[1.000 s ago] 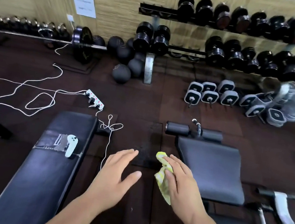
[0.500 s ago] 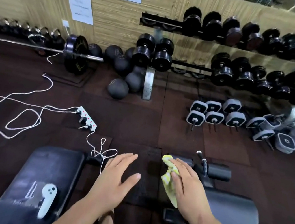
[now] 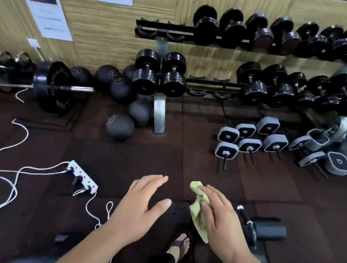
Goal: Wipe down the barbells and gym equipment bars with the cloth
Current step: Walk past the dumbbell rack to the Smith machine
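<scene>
Facing the dumbbell rack [image 3: 171,31] along the far wall on the right, I see the barbell [image 3: 49,85] lying on the floor at far left. Near me, my left hand [image 3: 139,211] hovers with fingers straight and spread, holding nothing. Just to its right, my right hand [image 3: 220,222] pinches the yellow cloth [image 3: 195,209], which hangs from my fingers.

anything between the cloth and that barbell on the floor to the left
Yes: a loose ball lies on the floor roughly between the cloth in the right hand and the barbell end. The power strip and cable lie just left of that line.
</scene>
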